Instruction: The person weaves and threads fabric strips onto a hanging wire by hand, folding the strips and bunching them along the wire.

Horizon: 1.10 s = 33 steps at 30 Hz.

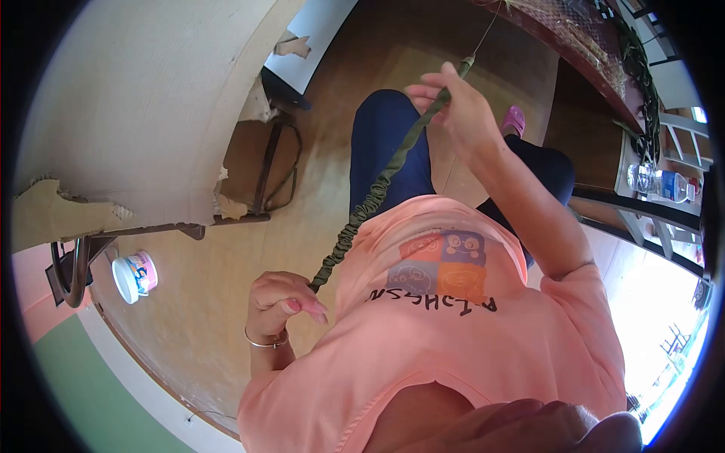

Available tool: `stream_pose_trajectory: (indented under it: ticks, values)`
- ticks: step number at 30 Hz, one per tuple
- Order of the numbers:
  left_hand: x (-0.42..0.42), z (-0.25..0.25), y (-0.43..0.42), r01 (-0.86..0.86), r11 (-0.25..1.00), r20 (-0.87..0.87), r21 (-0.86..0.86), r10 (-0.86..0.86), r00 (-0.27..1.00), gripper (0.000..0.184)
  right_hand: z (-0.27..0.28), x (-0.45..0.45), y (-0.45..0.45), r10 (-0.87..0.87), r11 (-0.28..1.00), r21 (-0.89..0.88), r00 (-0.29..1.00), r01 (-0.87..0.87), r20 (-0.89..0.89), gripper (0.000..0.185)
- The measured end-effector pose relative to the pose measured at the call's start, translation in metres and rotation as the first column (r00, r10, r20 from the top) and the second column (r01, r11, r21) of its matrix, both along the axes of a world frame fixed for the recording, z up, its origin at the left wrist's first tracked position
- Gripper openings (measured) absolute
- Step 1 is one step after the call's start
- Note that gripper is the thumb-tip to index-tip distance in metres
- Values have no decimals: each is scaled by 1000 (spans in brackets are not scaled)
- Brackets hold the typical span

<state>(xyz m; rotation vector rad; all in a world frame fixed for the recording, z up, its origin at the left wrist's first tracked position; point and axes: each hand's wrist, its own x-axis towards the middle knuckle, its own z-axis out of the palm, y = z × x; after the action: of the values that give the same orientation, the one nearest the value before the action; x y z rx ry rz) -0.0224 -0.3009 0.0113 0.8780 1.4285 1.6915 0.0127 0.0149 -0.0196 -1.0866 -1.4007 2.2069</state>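
Observation:
A long dark green fabric tube [408, 143] runs diagonally in front of my body. Its lower part is bunched into tight gathers, while the upper part lies smoother. My left hand [281, 306], with a bracelet at the wrist, is closed on the lower end near my chest. Farther out, above my knees, my right hand [462, 113] holds the upper part between thumb and fingers, some of which stick out. A thin cord or wire [489, 32] comes out of the tube's upper tip and stretches taut toward the table edge.
A dark red table [559, 45] stands ahead on the right, with green strips [648, 83] hanging off its side. A plastic bottle [663, 183] lies at the right. On the left are a worn pale panel [143, 106] and a white tub [136, 276] on the floor.

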Motion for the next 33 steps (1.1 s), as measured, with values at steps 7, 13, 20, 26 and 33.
stream_pose_trajectory:
  ticks: [7,13,20,26,33]
  values:
    - [-4,-2,2,-44,999,8,23,44,999,34,14,34,-79,459,888,24,888,-460,26,42]
    - [-5,0,1,-15,999,23,-39,15,1000,36,-14,25,-35,230,973,-7,973,-230,28,48]
    - [-8,-11,-2,-25,997,33,-72,27,999,37,4,21,-61,305,946,135,950,-295,-64,39]
    - [-32,-25,42,-485,875,5,8,485,875,32,1,37,-86,280,953,-111,960,-281,-25,29]
    - [-67,-29,203,-59,954,300,-295,151,942,32,-7,49,-61,295,955,31,955,-296,24,30]
